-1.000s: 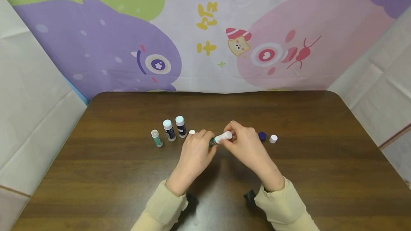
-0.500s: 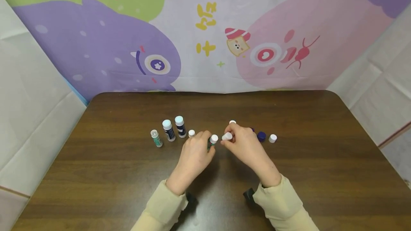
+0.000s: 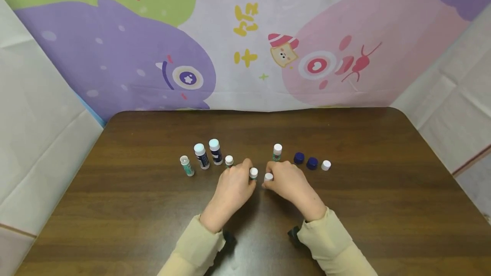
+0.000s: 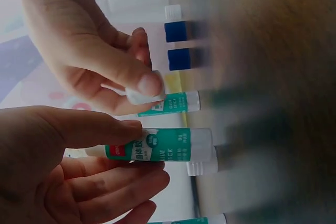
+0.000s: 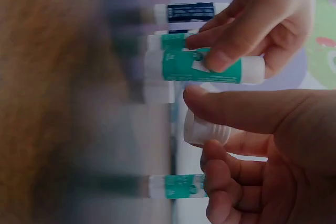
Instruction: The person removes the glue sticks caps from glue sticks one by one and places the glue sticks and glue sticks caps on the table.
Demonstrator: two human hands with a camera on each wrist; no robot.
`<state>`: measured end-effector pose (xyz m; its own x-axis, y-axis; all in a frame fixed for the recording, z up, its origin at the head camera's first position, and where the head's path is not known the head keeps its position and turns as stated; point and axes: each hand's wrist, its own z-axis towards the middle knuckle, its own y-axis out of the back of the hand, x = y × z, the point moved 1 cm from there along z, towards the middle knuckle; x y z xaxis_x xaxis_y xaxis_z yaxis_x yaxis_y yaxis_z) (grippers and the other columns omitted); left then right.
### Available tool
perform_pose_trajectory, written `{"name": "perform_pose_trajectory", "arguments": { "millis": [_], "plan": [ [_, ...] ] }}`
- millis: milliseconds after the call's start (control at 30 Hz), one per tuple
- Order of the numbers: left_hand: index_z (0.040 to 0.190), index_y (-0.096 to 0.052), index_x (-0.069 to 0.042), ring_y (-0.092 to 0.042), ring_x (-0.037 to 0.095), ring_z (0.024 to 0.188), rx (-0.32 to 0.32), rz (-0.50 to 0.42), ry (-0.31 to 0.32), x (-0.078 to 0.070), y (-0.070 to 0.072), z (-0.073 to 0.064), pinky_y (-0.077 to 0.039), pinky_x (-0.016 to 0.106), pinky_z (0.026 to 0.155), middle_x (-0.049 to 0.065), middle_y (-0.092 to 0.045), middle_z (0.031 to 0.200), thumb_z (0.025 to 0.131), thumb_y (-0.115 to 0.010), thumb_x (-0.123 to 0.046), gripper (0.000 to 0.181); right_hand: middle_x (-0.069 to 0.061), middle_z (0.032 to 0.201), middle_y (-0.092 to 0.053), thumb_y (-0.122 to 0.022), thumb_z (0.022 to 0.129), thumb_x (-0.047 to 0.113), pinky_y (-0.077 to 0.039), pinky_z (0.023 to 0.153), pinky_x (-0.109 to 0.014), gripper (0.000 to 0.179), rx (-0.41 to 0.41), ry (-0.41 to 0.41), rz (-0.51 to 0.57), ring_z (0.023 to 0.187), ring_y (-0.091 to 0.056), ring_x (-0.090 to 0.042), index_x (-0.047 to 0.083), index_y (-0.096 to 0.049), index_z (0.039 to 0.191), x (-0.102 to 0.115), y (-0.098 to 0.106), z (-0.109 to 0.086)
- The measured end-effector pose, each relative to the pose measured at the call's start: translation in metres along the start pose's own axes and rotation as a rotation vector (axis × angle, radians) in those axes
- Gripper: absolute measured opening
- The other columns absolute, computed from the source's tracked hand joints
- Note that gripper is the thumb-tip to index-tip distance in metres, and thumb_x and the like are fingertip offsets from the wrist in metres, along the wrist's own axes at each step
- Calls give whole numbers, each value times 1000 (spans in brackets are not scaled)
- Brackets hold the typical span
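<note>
My left hand point(image 3: 235, 186) grips a small glue stick point(image 4: 176, 145) with a green label, upright, thumb on one side and fingers on the other. Its white top point(image 3: 253, 173) shows beside the thumb in the head view. Just to the right, my right hand point(image 3: 290, 182) pinches a loose white cap point(image 5: 195, 129) between thumb and fingers, apart from the glue stick. Behind the held stick, a white ridged cap point(image 4: 203, 165) shows low down in the left wrist view; the hands hide it in the head view.
Left on the brown table point(image 3: 134, 208) stand a green glue stick point(image 3: 187, 166), two navy glue sticks point(image 3: 201, 156) and another white-topped stick point(image 3: 229, 160). One green glue stick point(image 3: 277, 151) stands behind my right hand. Two navy caps point(image 3: 299, 158) and a white cap point(image 3: 326, 165) sit right.
The white cap, in line with the glue stick a second ago, has come apart from it. The stick has tipped upright, and both hands have lowered toward me, the right one more.
</note>
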<state>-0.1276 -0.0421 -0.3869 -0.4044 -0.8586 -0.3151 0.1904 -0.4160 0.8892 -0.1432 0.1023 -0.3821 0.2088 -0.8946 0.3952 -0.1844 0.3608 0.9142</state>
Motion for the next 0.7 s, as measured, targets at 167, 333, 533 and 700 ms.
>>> {"name": "perform_pose_trajectory", "arguments": {
  "millis": [167,333,533,700],
  "plan": [
    [76,-51,-8,-61,29,57,12,-11,11,1,-2,-1,-44,38,47,7,-62,67,71,-68,-8,18,0,64,-56,-73,73,14,-40,49,-27,16,-1,7,25,54,-51,-13,11,-57,78,-3,-10,5],
    [76,-50,-7,-61,32,55,21,-2,33,3,-3,0,-43,40,45,10,-62,65,73,-68,-9,18,-1,62,-53,-69,75,7,-38,48,-27,12,-11,24,41,53,-48,-15,10,-57,75,-4,-15,8],
    [76,-48,-7,-60,33,54,59,16,62,5,0,0,-43,40,44,11,-63,66,74,-68,-11,20,-2,63,-54,-67,75,5,-39,49,-28,9,0,35,17,53,-48,-15,10,-59,73,-5,-18,8],
    [76,-48,-7,-60,33,56,80,24,70,6,0,0,-42,40,43,9,-62,68,73,-68,-11,21,-2,63,-55,-66,75,5,-39,49,-29,9,5,40,4,54,-48,-15,9,-59,73,-6,-21,9]
  ]
}}
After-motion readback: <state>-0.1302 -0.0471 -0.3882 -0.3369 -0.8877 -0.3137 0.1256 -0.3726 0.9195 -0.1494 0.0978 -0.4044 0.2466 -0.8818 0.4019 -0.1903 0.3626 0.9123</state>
